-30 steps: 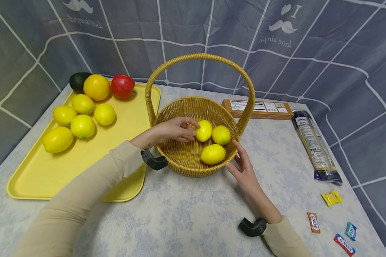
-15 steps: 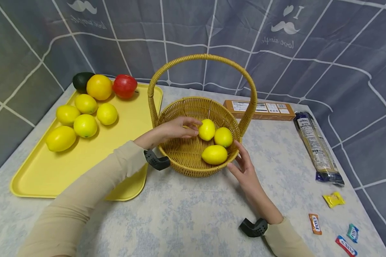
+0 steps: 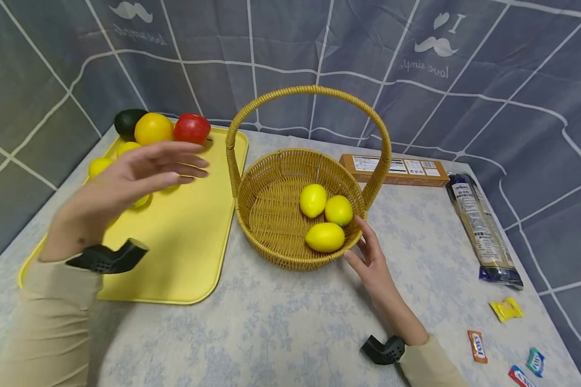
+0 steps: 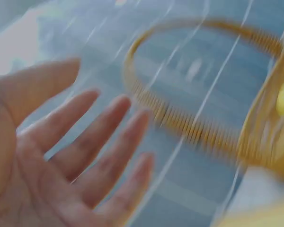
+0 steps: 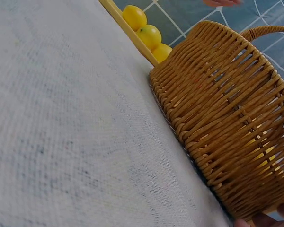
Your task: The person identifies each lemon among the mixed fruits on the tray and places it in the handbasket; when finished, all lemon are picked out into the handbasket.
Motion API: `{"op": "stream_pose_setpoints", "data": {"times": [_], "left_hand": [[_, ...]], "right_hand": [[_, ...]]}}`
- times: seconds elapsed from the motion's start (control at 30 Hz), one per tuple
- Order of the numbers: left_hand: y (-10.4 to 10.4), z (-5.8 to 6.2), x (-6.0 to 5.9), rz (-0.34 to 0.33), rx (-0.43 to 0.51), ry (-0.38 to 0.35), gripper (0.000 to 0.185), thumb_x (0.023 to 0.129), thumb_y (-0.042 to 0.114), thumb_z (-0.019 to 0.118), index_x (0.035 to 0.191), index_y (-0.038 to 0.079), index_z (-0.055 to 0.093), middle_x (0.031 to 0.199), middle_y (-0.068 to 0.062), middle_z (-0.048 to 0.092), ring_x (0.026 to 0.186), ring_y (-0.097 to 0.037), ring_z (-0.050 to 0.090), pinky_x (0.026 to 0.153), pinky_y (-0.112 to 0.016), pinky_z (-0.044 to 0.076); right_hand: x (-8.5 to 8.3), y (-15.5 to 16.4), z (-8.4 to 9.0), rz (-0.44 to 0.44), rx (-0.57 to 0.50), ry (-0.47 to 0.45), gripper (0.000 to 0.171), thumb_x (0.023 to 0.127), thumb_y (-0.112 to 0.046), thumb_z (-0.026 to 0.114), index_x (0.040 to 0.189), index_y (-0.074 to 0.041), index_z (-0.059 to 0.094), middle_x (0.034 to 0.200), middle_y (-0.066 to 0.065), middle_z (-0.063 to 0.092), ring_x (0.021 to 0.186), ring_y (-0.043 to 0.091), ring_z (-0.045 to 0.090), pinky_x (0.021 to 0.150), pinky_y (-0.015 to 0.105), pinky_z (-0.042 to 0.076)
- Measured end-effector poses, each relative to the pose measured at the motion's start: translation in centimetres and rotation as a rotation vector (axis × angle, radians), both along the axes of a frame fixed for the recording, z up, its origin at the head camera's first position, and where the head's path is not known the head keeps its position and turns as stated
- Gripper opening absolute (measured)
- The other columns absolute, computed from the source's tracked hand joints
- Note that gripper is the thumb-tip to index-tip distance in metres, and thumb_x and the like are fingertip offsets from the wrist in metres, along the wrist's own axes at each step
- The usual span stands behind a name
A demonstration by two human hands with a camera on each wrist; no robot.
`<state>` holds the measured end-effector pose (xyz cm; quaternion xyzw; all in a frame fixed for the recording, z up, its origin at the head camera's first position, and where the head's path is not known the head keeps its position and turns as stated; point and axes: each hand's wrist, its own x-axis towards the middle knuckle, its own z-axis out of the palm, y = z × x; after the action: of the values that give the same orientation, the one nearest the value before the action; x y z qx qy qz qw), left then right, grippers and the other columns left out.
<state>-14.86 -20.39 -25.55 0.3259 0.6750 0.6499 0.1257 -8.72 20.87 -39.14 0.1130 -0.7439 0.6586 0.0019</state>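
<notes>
Now keep your right hand flat against the near side of the basket, fingers straight and holding nothing, so it stays put. Your left hand is wide open and empty above the yellow tray; lower it onto one lemon and wrap all your fingers around it.

Staged tabletop setup; printed fabric backdrop curtains off cloth-covered table; room beyond unseen
</notes>
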Motion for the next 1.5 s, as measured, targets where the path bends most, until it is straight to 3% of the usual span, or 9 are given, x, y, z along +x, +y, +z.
{"op": "stream_pose_setpoints", "data": {"times": [0.23,0.37,0.47,0.67,0.93,1.1,1.23,1.37,1.5], "left_hand": [[-10.1,-6.0,0.7,0.493,0.487,-0.212,0.041,0.092,-0.012,0.045,0.131,-0.001,0.051,0.116,-0.009,0.061,0.103,-0.017,0.060,0.082,-0.022,0.048],[-13.3,-9.0,0.8,0.806,0.440,-0.263,0.042,0.086,-0.005,0.061,0.127,0.005,0.057,0.113,-0.002,0.060,0.096,-0.008,0.060,0.076,-0.015,0.047],[-14.6,-10.3,1.2,0.879,0.236,-0.280,0.050,0.086,0.002,0.065,0.134,0.010,0.052,0.120,0.002,0.053,0.101,-0.003,0.053,0.076,-0.008,0.043],[-15.3,-11.3,1.5,0.722,-0.516,-0.266,0.063,0.096,0.030,0.054,0.150,0.030,0.021,0.142,0.011,0.027,0.118,-0.009,0.031,0.079,-0.008,0.029],[-14.3,-10.7,1.1,0.582,-0.723,-0.134,0.072,0.091,0.021,0.064,0.150,0.017,0.023,0.121,-0.014,0.036,0.082,0.006,0.040,0.064,-0.012,0.038],[-14.2,-10.4,1.4,0.608,-0.608,-0.158,0.061,0.093,0.017,0.061,0.144,0.030,0.031,0.111,0.005,0.044,0.083,0.001,0.045,0.064,-0.014,0.041],[-12.6,-9.1,1.7,0.577,-0.345,-0.118,0.056,0.095,0.004,0.054,0.142,0.029,0.037,0.112,0.008,0.045,0.091,-0.003,0.049,0.067,-0.013,0.043],[-6.8,-6.0,1.6,0.406,0.012,-0.165,0.052,0.093,-0.007,0.049,0.138,0.017,0.042,0.120,-0.005,0.043,0.093,-0.013,0.052,0.072,-0.017,0.047],[0.9,-4.0,1.2,0.269,-0.007,-0.189,0.048,0.093,-0.001,0.054,0.135,0.018,0.043,0.120,-0.010,0.045,0.095,-0.020,0.053,0.075,-0.024,0.048]], "right_hand": [[0.0,0.1,0.0,-0.005,0.008,0.003,0.063,0.096,0.001,0.049,0.150,-0.014,0.020,0.153,-0.001,0.013,0.136,0.031,0.018,0.102,0.057,0.022],[0.0,0.0,-0.1,-0.003,0.006,0.004,0.064,0.096,0.001,0.050,0.150,-0.016,0.020,0.153,-0.001,0.012,0.136,0.032,0.018,0.102,0.058,0.022],[0.1,-0.1,-0.1,-0.005,0.002,0.005,0.065,0.095,0.001,0.050,0.150,-0.016,0.021,0.153,-0.001,0.012,0.135,0.032,0.019,0.102,0.057,0.024],[0.0,-0.1,-0.2,-0.003,-0.006,0.005,0.064,0.095,0.001,0.051,0.150,-0.016,0.021,0.153,-0.001,0.012,0.136,0.032,0.018,0.102,0.057,0.024],[0.0,0.0,-0.2,-0.010,0.004,0.014,0.064,0.095,0.000,0.051,0.150,-0.015,0.021,0.153,0.000,0.013,0.136,0.031,0.019,0.102,0.058,0.022],[-0.1,0.0,-0.1,-0.010,0.009,0.015,0.064,0.095,0.000,0.051,0.149,-0.015,0.022,0.153,0.000,0.014,0.136,0.031,0.019,0.102,0.057,0.022],[-0.1,0.1,0.0,-0.007,0.009,0.017,0.064,0.095,0.000,0.051,0.149,-0.015,0.022,0.153,0.000,0.014,0.135,0.031,0.019,0.103,0.057,0.022],[-0.1,0.1,0.0,-0.005,0.004,0.016,0.064,0.095,0.000,0.051,0.150,-0.015,0.022,0.153,-0.001,0.014,0.135,0.031,0.019,0.103,0.056,0.022],[0.0,0.0,-0.1,-0.005,-0.003,0.006,0.065,0.095,0.000,0.051,0.150,-0.015,0.021,0.153,-0.001,0.013,0.135,0.030,0.019,0.102,0.056,0.023]]}}
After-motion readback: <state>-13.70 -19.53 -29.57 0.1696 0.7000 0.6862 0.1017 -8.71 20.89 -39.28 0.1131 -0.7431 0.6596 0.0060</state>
